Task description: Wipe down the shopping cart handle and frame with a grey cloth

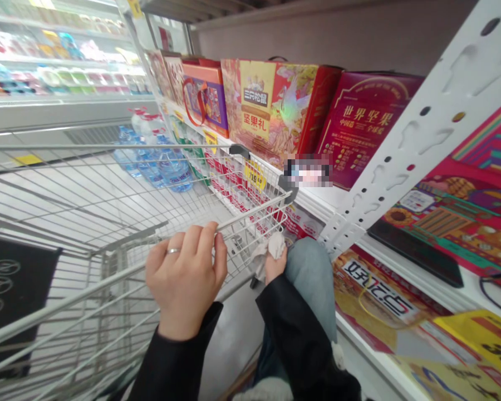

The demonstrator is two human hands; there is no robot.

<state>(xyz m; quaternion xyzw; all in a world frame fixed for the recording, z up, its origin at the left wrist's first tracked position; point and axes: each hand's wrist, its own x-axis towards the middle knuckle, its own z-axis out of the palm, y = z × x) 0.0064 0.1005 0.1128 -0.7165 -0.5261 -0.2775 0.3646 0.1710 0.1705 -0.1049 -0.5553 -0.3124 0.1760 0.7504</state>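
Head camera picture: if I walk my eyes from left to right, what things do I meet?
Wire shopping cart → left hand → right hand with crumpled white tissue → maroon nut gift box → white perforated shelf upright → colourful printed panel

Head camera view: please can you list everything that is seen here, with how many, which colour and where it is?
Wire shopping cart: one, white, in front of the person, beside the shelving.
Gift boxes: at least four, mostly red, on the shelf at right.
Price tag: one, yellow, on the shelf, seen through the cart.
Water bottles: several, clear with blue tint, beyond the cart.
Refrigerated display case: one, white, far left, holding packages.
Shelf upright: one, white, perforated, at right.
Crumpled tissue: one, white, near the cart rail.
Left hand: one, gripping the cart rail, wearing a silver ring.
Right hand: one, pinching the tissue.
Black sleeves: two, on both forearms.
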